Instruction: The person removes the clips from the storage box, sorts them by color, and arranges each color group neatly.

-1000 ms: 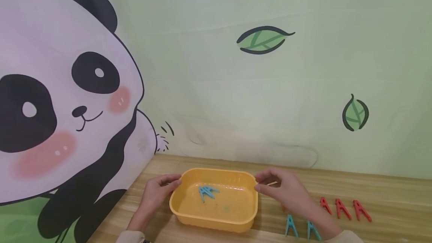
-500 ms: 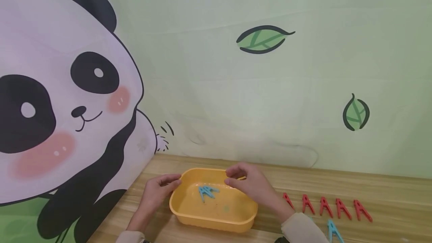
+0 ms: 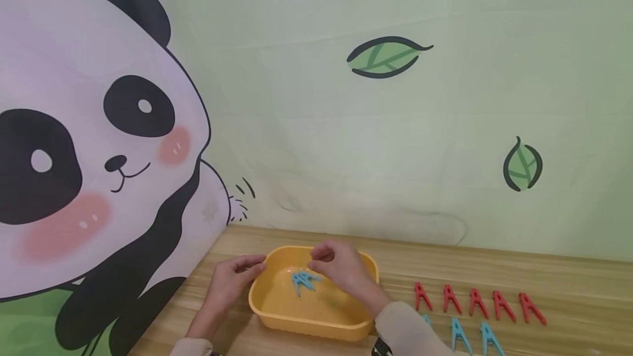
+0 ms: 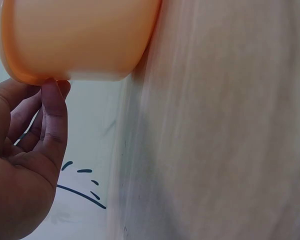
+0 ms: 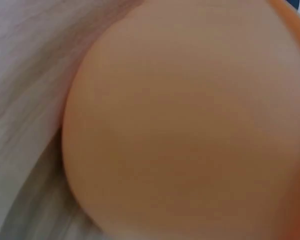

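Observation:
A yellow plastic basin (image 3: 316, 327) stands on the wooden table, with a small cluster of blue clothespins (image 3: 303, 281) lying on its floor. My left hand (image 3: 229, 284) pinches the basin's left rim between thumb and fingers; the left wrist view shows the thumb (image 4: 54, 115) against the rim. Over the inside of the basin is my right hand (image 3: 343, 271), its thumb and fingers bent and slightly apart, with nothing visible between them. It is just right of the blue clothespins and not touching them. The right wrist view shows only the basin's outer wall (image 5: 185, 120).
To the basin's right, several red clothespins (image 3: 477, 304) lie in a row on the table (image 3: 583, 301). Below them is a row of blue clothespins (image 3: 460, 335), one partly hidden by the right sleeve (image 3: 407, 326). Behind the table hangs a green backdrop (image 3: 306, 125) with a printed panda.
My right hand has left the basin's right rim and moved leftward over its inside, uncovering more of the red and blue clothespins. My left hand and the basin stay where they were.

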`<state>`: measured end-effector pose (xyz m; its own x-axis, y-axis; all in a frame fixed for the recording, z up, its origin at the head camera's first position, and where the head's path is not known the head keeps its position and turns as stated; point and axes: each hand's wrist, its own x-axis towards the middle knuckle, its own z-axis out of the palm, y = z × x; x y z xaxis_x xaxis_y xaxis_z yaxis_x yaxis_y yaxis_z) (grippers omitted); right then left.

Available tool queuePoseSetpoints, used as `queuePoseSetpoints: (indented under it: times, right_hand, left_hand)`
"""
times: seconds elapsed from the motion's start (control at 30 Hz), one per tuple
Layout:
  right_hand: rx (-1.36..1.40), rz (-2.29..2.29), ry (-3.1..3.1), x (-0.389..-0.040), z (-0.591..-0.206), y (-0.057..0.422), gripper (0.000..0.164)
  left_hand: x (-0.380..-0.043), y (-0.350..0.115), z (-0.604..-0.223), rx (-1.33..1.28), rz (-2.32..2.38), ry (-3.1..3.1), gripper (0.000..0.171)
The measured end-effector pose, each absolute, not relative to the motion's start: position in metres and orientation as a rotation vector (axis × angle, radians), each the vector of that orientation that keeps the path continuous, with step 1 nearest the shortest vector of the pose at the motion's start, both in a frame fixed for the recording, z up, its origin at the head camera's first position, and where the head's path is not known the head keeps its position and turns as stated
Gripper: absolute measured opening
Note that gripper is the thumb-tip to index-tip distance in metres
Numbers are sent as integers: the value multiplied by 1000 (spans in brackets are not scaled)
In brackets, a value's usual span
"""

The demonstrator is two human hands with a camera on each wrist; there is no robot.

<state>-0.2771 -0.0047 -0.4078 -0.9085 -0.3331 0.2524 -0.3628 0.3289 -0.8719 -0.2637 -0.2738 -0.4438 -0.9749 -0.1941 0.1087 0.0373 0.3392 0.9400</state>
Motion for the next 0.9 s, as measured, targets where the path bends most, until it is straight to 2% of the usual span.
queuePoseSetpoints:
  times: [0.4, 0.63, 0.9]
  right_hand:
    - [576, 1662, -2651, -284, -419, -18, 24]
    - [512, 1648, -2725, -290, -433, -22, 20]
    - [580, 1476, -2796, -293, -437, -27, 25]
  left_hand:
    - [-265, -273, -446, 137, -1704, -2398, 25]
    - [-266, -274, -447, 132, -1707, -2393, 24]
    - [-266, -276, -446, 138, -1713, -2393, 27]
